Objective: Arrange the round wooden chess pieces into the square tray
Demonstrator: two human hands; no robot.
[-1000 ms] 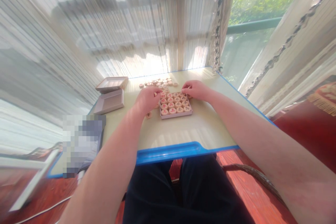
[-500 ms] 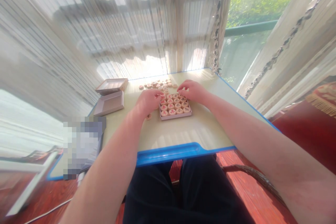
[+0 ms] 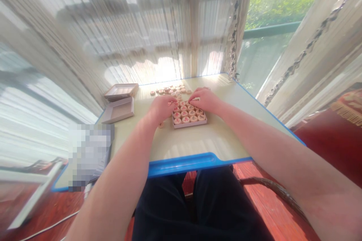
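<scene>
Head view: a shallow tray (image 3: 189, 125) of round wooden game pieces (image 3: 187, 114) is seen near the middle of the tabletop (image 3: 198, 143), its rows running away from the person. The left hand (image 3: 160, 107) is laid at the tray's left far corner, the right hand (image 3: 205, 100) at its right far corner; both sets of fingertips are bent down onto the farthest row of pieces, almost meeting over it. Whether either grip is clamped on a piece cannot be told; the fingers hide it. Loose pieces (image 3: 171, 91) are noted just beyond the tray, slightly nearer the left hand. One stray piece (image 3: 160, 124) lies beside the left wrist. Two open box halves (image 3: 119, 101) stand well apart to the left.
</scene>
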